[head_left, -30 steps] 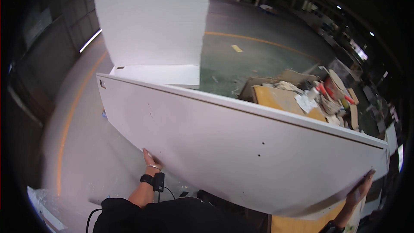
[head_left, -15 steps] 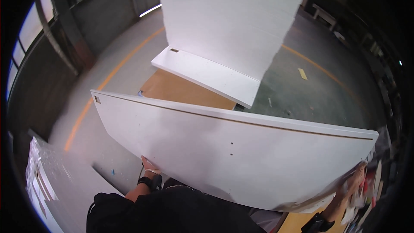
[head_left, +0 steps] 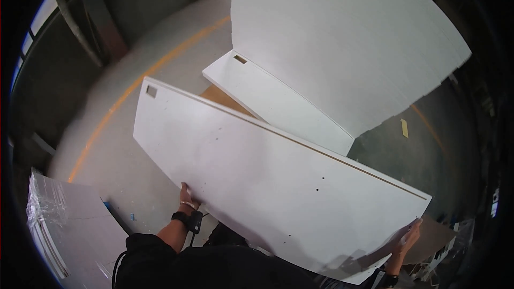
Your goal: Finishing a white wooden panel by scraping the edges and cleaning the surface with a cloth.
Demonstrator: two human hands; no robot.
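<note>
A long white panel [head_left: 241, 166], tilted, spans the view in front of my body. It has a groove along its far edge, a small rectangular cutout at the left end and several drilled holes. My left hand [head_left: 188, 197] grips its near edge from below, with the thumb showing and the other fingers hidden under the board. At the right end my right hand [head_left: 409, 238] is closed round the short edge. Just beyond lies a similar white panel [head_left: 289, 93], also with a cutout, partly covered by the held one.
Behind the lying panel rises a tall stack of white boards [head_left: 342, 37]. Brown board [head_left: 227, 100] shows beneath the lying panel. Plastic-wrapped panels [head_left: 80, 219] stand at the lower left. An orange line [head_left: 115, 108] curves across the grey floor. Clutter [head_left: 444, 251] lies beyond my right hand.
The held panel has turned, its right end coming down and nearer and its left end rising. It now overlaps the lying panel more. My view has shifted; both hands keep hold.
</note>
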